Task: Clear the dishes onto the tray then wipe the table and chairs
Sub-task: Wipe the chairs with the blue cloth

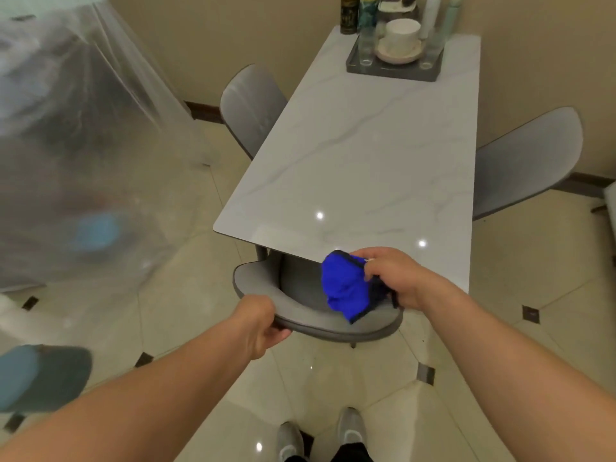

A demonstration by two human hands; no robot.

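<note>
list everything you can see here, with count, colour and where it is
white marble-look table top: one, white with grey veins, centre
dark grey rectangular tray: one, far end of the table
white ceramic bowl: one, on a beige plate on the tray
beige plate: one, on the tray
clear drinking glasses: at least three, on the tray
bottles and cans: several, dark, teal and pale, behind the tray by the wall
grey padded chairs: three, one on each long side, one at the near end
clear plastic sheet: one, over something at left
blue cloth: one, bunched, over the near chair
grey shoes: two, bottom
left hand: gripping the near chair's back
right hand: holding the cloth
</note>
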